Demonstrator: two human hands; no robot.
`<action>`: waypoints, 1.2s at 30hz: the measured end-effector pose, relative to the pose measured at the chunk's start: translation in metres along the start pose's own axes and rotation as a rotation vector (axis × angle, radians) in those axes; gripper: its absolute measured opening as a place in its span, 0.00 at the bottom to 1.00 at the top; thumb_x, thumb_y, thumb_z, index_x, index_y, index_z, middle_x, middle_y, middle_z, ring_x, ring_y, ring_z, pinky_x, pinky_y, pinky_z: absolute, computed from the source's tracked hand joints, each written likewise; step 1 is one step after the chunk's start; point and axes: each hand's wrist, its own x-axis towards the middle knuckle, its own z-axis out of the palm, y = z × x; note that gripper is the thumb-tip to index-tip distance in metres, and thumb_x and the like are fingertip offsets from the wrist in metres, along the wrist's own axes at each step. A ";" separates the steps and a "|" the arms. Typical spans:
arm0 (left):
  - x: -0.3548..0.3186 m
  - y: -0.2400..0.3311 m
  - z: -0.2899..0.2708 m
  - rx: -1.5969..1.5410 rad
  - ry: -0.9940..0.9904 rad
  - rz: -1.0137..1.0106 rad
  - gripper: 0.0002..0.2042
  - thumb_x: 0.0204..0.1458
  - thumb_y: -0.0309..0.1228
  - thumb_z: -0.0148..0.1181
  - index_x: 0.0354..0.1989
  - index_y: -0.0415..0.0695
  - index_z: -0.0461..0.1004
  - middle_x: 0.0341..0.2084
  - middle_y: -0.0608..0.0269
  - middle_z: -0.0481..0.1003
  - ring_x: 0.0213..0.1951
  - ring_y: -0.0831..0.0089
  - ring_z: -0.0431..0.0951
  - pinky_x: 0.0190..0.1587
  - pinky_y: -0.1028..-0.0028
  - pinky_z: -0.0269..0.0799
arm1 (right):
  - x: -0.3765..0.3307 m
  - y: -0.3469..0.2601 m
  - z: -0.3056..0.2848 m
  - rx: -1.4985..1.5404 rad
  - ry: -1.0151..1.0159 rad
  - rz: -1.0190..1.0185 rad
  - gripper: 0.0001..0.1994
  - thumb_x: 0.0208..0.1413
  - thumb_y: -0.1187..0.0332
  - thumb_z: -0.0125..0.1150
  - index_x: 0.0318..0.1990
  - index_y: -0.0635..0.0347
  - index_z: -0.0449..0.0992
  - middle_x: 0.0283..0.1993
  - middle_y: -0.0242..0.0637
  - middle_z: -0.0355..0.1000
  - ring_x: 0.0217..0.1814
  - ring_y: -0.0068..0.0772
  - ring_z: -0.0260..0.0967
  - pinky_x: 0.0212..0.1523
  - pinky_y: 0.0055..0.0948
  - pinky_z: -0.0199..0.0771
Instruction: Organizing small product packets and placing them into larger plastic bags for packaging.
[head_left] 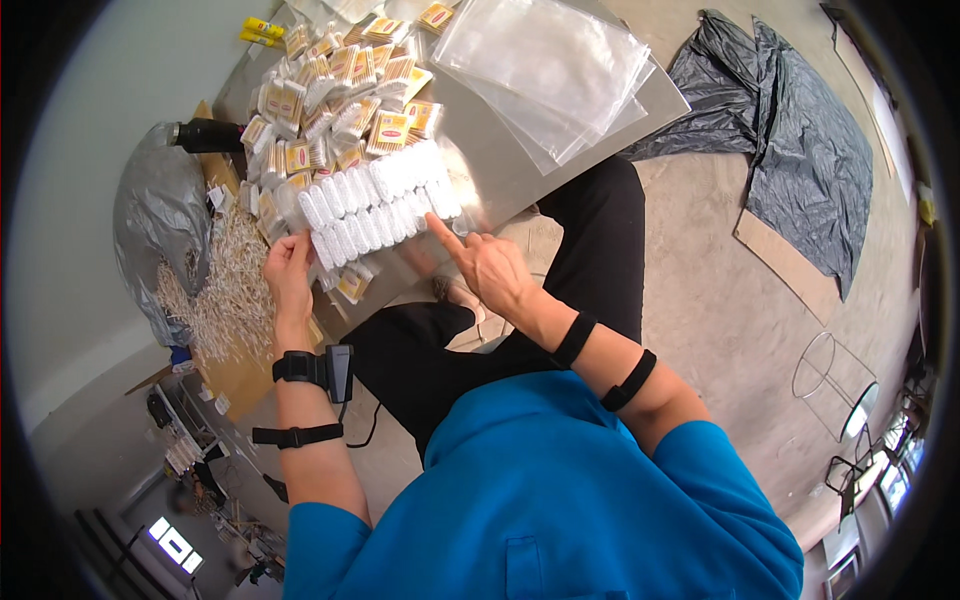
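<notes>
Two neat rows of small clear packets of white cotton swabs (pixel 375 205) lie on a grey metal table (pixel 500 165). My left hand (pixel 288 272) rests at the left end of the rows, its fingers touching the end packets. My right hand (pixel 485 265) points with its forefinger at the right end of the nearer row, the other fingers curled in. Behind the rows lies a heap of several small packets with yellow labels (pixel 340 90).
A stack of clear plastic bags (pixel 550 70) lies at the table's far right. A silver bag of loose white sticks (pixel 195 270) stands to the left. Black plastic sheeting (pixel 790 140) and cardboard lie on the concrete floor to the right.
</notes>
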 end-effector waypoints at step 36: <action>-0.015 0.012 0.009 -0.054 -0.027 0.006 0.04 0.58 0.26 0.60 0.33 0.38 0.75 0.29 0.66 0.76 0.31 0.81 0.74 0.37 0.81 0.69 | 0.006 -0.037 -0.009 0.011 -0.140 0.014 0.40 0.52 0.72 0.55 0.73 0.48 0.46 0.24 0.39 0.71 0.24 0.36 0.72 0.27 0.33 0.73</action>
